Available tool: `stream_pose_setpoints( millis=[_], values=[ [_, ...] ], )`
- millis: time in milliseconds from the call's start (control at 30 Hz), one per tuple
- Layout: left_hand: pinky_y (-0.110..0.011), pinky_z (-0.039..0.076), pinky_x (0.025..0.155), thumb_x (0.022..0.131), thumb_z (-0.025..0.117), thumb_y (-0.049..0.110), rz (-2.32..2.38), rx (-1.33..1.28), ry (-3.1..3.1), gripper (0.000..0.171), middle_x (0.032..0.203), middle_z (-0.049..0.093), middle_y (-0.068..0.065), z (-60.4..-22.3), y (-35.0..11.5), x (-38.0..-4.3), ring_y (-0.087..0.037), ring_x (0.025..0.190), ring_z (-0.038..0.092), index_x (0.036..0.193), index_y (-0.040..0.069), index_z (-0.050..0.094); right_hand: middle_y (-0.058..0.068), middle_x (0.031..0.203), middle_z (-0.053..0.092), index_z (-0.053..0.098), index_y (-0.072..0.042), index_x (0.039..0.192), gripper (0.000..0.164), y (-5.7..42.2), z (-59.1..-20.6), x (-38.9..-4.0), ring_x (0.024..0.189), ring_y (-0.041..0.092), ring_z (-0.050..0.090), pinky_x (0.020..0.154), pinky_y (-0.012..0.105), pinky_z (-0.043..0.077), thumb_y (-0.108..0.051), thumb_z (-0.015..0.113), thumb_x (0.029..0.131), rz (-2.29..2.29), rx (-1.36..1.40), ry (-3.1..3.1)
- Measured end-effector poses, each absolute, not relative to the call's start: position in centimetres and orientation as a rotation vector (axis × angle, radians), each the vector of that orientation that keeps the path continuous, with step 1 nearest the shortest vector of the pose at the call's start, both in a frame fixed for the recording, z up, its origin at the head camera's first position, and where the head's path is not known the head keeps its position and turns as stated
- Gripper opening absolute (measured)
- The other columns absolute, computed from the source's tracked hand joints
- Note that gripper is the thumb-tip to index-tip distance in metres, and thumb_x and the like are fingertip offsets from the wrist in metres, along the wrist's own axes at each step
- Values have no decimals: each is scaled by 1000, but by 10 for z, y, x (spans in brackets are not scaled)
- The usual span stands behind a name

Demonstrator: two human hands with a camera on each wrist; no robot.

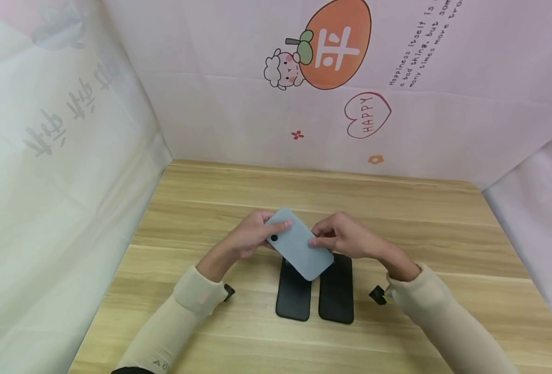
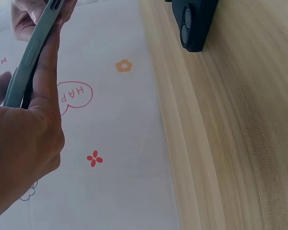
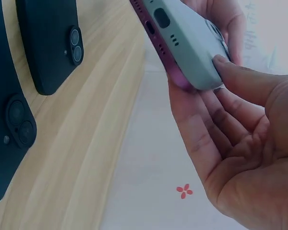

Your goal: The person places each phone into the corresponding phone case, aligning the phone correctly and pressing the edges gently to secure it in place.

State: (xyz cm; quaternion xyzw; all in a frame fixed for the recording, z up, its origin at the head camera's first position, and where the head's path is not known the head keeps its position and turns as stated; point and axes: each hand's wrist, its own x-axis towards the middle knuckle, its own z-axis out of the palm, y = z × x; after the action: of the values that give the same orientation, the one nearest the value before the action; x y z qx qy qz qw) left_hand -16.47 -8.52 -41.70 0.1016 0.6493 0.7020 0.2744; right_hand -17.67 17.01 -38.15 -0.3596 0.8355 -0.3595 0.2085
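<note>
A pale green phone case (image 1: 299, 252) is held tilted above the table between both hands. My left hand (image 1: 250, 234) grips its upper left end, thumb on the broad face. At the right edge, my right hand (image 1: 352, 236) pinches it between thumb and fingers. The right wrist view shows a purple-pink phone (image 3: 176, 75) against the case's underside. The phone's port and the case's cutout are offset, so the phone is not fully seated at that end. Below lie two black phones (image 1: 294, 296) (image 1: 336, 293) side by side, back cameras showing in the right wrist view.
The wooden tabletop (image 1: 238, 337) extends around the hands. A white printed cloth (image 1: 219, 104) stands along its back edge, with more cloth (image 1: 70, 208) on the left side. Small black pieces (image 1: 377, 295) show beside both sleeve cuffs.
</note>
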Motion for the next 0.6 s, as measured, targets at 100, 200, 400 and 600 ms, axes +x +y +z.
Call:
stream_pose_setpoints(
  millis=[100, 200, 400, 600],
  values=[
    [-44, 59, 79, 98, 60, 23, 1882, 256, 1780, 36, 116, 64, -20, -416, -85, -164, -27, 97, 68, 123, -3, 60, -4, 84, 70, 74, -15, 93, 9, 170, -380, -176, 69, 9, 64, 60, 25, 57, -18, 66, 95, -1002, -1006, 2350],
    [-43, 58, 82, 98, 60, 23, 1932, 220, 1774, 37, 117, 62, -20, -416, -84, -163, -28, 100, 66, 124, -3, 59, -1, 88, 72, 75, -12, 96, 10, 170, -381, -176, 72, 9, 66, 64, 25, 58, -19, 67, 94, -1044, -968, 2424],
    [-44, 56, 88, 99, 59, 23, 2047, 138, 1725, 35, 120, 61, -19, -417, -84, -160, -29, 106, 64, 124, -2, 59, 1, 84, 72, 76, -10, 93, 10, 171, -382, -175, 69, 12, 66, 64, 25, 57, -19, 70, 91, -1149, -805, 2558],
    [-47, 54, 91, 100, 58, 24, 2119, 113, 1710, 38, 125, 58, -20, -419, -83, -159, -31, 110, 62, 128, -2, 56, 3, 86, 73, 76, -9, 95, 14, 176, -384, -177, 70, 12, 67, 64, 25, 57, -21, 70, 92, -1191, -736, 2575]
  ],
)
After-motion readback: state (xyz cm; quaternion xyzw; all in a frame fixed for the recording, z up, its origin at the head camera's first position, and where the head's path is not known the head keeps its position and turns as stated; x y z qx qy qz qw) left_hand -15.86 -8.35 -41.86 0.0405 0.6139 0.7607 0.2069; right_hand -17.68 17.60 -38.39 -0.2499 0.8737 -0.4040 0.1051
